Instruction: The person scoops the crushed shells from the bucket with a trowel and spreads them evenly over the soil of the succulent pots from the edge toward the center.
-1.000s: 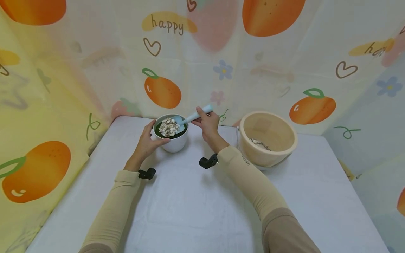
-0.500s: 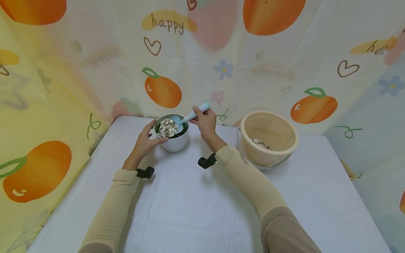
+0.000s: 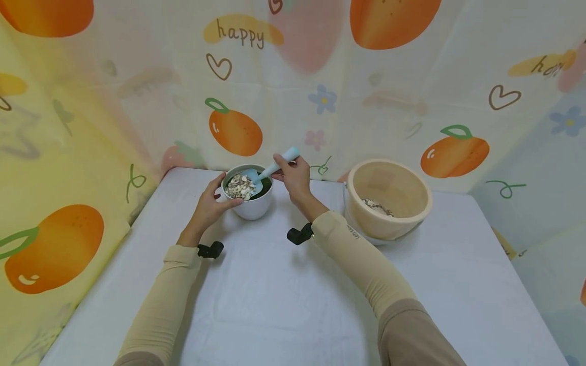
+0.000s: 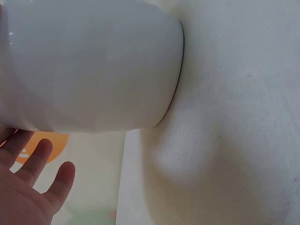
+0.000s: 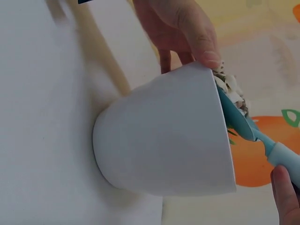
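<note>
A white flower pot [image 3: 252, 209] stands upright on the table, with something dark green inside. My left hand [image 3: 208, 207] holds its rim from the left, thumb on the near side; in the left wrist view several fingers [image 4: 35, 161] spread beside the pot wall. My right hand [image 3: 297, 179] grips the pale blue handle of a small shovel [image 3: 274, 166]. The blade slants down into the pot's mouth, with whitish-grey gravel [image 3: 240, 187] on and beside it. In the right wrist view, the shovel's blade [image 5: 236, 115] lies at the rim, gravel heaped above it.
A wide beige bucket [image 3: 389, 223] with a little similar gravel [image 3: 376, 207] at its bottom stands to the right. White cloth covers the table [image 3: 274, 295]. A fruit-patterned curtain [image 3: 293, 101] hangs right behind the pot and bucket.
My right hand has moved slightly left, bringing the shovel further over the pot. The gravel has shifted toward the pot's left side, baring more of the blade. My left hand stays on the rim.
</note>
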`<state>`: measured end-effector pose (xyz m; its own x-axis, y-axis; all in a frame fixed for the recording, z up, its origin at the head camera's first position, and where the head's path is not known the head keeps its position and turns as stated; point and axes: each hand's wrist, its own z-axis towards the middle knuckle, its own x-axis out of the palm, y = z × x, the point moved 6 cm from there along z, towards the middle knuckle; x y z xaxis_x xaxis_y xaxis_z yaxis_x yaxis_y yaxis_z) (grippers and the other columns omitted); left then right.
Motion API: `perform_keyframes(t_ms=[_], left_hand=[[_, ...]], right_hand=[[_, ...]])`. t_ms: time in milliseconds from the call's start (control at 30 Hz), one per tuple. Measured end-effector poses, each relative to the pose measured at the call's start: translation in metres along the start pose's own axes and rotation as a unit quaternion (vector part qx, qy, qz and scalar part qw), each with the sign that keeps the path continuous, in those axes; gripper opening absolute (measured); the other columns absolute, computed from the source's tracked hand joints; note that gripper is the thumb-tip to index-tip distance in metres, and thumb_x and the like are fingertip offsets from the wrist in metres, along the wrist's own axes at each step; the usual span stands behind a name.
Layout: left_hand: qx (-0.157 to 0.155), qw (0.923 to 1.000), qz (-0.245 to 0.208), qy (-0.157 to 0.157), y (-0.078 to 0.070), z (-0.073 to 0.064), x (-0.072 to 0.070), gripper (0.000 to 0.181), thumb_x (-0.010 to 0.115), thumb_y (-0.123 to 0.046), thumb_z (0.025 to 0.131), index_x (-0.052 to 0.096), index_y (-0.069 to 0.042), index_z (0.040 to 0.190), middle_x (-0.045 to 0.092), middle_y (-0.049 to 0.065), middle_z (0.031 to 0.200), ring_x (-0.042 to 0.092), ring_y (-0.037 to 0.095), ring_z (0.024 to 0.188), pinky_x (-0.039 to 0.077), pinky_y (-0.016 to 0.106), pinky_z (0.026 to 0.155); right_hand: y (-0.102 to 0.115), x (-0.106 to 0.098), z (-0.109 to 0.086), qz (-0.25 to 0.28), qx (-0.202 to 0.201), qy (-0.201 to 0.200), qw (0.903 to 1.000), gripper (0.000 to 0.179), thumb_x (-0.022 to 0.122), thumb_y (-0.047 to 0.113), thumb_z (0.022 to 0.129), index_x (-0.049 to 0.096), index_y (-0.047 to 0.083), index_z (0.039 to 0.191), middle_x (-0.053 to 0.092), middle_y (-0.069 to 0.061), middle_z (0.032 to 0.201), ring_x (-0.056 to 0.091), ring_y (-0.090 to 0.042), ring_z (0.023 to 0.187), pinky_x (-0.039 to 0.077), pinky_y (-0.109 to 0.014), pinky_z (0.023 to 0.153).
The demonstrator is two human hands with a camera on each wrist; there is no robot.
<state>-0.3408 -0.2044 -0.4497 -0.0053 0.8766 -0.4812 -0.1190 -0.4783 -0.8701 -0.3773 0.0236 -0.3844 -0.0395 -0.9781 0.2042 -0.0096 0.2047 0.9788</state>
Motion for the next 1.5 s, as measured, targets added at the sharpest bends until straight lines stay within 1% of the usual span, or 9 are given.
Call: perform_keyframes(t_ms=[133,233,400,567,833,933,1100,1233,1500], left_hand=[[-0.002,1.0000,0.001,0.001,0.000,0.000,0.000,0.098,0.080,-0.035,0.080,0.022,-0.008,0.155,0.029,0.016,0.158,0.028,0.034,0.145,0.030,0.056,0.113],[-0.002,1.0000,-0.001,-0.001,0.000,0.000,-0.001,0.098,0.080,-0.035,0.080,0.023,-0.009,0.155,0.029,0.015,0.158,0.027,0.034,0.145,0.030,0.056,0.113],[-0.002,1.0000,-0.005,0.001,0.000,0.000,0.000,0.099,0.080,-0.035,0.080,0.022,-0.008,0.155,0.029,0.015,0.158,0.028,0.034,0.145,0.029,0.057,0.113],[0.000,1.0000,-0.008,0.000,0.001,0.001,0.000,0.096,0.079,-0.030,0.081,0.023,-0.009,0.155,0.029,0.015,0.158,0.028,0.034,0.145,0.029,0.057,0.113],[-0.001,0.9999,-0.016,0.000,0.001,0.001,0.000,0.095,0.079,-0.028,0.081,0.023,-0.009,0.155,0.030,0.015,0.158,0.028,0.033,0.145,0.029,0.056,0.114],[-0.006,0.9996,-0.025,0.009,0.000,0.002,-0.001,0.095,0.080,-0.027,0.081,0.023,-0.008,0.155,0.030,0.015,0.157,0.029,0.034,0.144,0.029,0.056,0.113],[-0.011,0.9983,-0.043,0.037,-0.004,0.006,-0.005,0.095,0.081,-0.021,0.079,0.022,-0.003,0.151,0.030,0.018,0.154,0.031,0.037,0.141,0.030,0.056,0.109],[-0.014,0.9976,-0.038,0.056,-0.006,0.011,-0.007,0.095,0.081,-0.020,0.079,0.021,-0.002,0.150,0.029,0.018,0.153,0.031,0.036,0.138,0.030,0.054,0.109],[-0.019,0.9974,-0.035,0.060,-0.006,0.010,-0.007,0.097,0.081,-0.021,0.080,0.018,-0.002,0.152,0.027,0.018,0.155,0.029,0.036,0.140,0.029,0.055,0.111]], right_hand=[[0.002,0.001,-0.001,-0.016,0.005,0.010,0.9998,0.028,0.065,0.019,0.094,0.058,-0.002,0.111,0.066,-0.024,0.110,0.068,-0.013,0.074,0.060,-0.033,0.076],[0.003,0.002,-0.001,-0.023,0.005,0.006,0.9997,0.029,0.064,0.018,0.095,0.057,-0.003,0.113,0.066,-0.025,0.114,0.068,-0.016,0.079,0.059,-0.034,0.079],[0.001,0.001,0.000,-0.009,-0.001,-0.017,0.9998,0.028,0.064,0.016,0.095,0.058,-0.004,0.112,0.067,-0.025,0.112,0.069,-0.019,0.082,0.059,-0.036,0.083],[-0.001,0.001,0.001,0.005,-0.010,-0.035,0.9993,0.027,0.063,0.014,0.095,0.058,-0.006,0.112,0.068,-0.027,0.110,0.070,-0.023,0.085,0.059,-0.037,0.083],[0.001,0.001,0.000,-0.009,-0.027,-0.050,0.9984,0.025,0.064,0.015,0.095,0.059,-0.004,0.110,0.069,-0.026,0.107,0.072,-0.024,0.084,0.060,-0.035,0.079],[0.000,0.000,-0.001,-0.003,-0.029,-0.055,0.9981,0.025,0.064,0.015,0.095,0.058,-0.005,0.111,0.069,-0.025,0.107,0.071,-0.023,0.085,0.060,-0.034,0.079],[-0.001,0.000,0.000,0.025,-0.025,-0.057,0.9978,0.028,0.063,0.013,0.095,0.057,-0.006,0.113,0.068,-0.026,0.107,0.070,-0.023,0.084,0.059,-0.037,0.082],[-0.001,-0.002,0.000,0.043,-0.018,-0.066,0.9967,0.029,0.064,0.013,0.094,0.056,-0.006,0.114,0.067,-0.027,0.108,0.069,-0.022,0.084,0.058,-0.039,0.083],[-0.004,-0.005,0.003,0.051,-0.012,-0.087,0.9949,0.028,0.066,0.013,0.093,0.059,-0.006,0.113,0.069,-0.026,0.108,0.071,-0.023,0.084,0.059,-0.038,0.081]])
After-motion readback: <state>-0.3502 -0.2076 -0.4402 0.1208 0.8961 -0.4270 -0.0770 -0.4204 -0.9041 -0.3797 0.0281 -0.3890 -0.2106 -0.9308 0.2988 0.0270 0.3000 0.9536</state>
